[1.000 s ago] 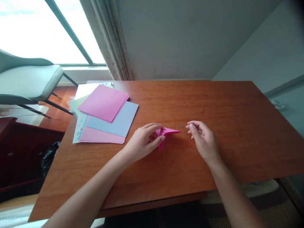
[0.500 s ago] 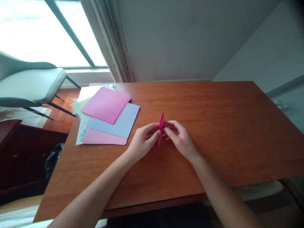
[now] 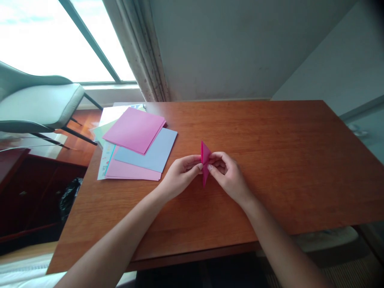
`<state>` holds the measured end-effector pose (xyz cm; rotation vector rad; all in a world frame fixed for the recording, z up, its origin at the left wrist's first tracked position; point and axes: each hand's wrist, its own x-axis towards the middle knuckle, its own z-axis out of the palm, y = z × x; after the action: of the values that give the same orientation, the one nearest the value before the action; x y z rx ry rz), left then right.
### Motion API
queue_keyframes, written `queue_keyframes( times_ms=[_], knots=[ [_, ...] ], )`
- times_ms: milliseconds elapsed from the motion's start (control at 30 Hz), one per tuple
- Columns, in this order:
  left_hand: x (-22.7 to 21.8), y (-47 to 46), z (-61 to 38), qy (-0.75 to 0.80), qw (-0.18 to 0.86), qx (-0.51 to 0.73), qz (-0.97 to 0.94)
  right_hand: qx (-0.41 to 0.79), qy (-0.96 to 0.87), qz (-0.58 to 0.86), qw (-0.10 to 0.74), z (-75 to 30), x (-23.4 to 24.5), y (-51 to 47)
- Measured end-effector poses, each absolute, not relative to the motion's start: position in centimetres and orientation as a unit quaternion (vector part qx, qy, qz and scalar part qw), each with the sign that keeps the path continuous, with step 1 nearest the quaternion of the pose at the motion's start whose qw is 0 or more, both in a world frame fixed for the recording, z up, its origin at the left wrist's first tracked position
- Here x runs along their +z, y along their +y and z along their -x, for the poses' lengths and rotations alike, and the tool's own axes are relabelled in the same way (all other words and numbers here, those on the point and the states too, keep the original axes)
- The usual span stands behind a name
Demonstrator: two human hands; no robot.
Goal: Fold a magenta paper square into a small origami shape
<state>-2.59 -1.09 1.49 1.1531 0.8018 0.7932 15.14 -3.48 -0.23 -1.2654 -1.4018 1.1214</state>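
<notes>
**A:** Chair far left, by the window: grey padded seat, smooth-looking, on thin dark metal legs. Pale speckled curtain hanging in folds next to it. What else have you got?

**B:** Next over is the paper stack on the left part of the table. Flat matte square sheets, fanned a bit: pink on top, light blue under it, another pink below that, and some pale printed sheets peeking out at the far-left edge. The table's a reddish-brown wood with a visible grain and a slight sheen.

**A:** And the middle?

**B:** Left hand and right hand meet on a small folded magenta paper piece. It's near the table's centre, just right of the stack, pinched from both sides between thumbs and fingertips, fingers curled in close on it.

**A:** Shape?

**B:** Narrow, pointy at both ends, kind of a long diamond standing on edge. Crisp creases, way more saturated than the stack's pink. One tip sticks up above the fingers, the other points down toward the tabletop. Can't tell if it touches the wood.
</notes>
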Motion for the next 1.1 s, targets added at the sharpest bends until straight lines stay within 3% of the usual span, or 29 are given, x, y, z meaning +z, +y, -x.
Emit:
queue_keyframes(
  times_ms=[1100],
  knots=[
    [1.5,-1.1,2.4,0.374,0.668,0.377,-0.521,0.381,-0.622,0.541,0.419,-15.2,1.2,-4.1]
  ],
)
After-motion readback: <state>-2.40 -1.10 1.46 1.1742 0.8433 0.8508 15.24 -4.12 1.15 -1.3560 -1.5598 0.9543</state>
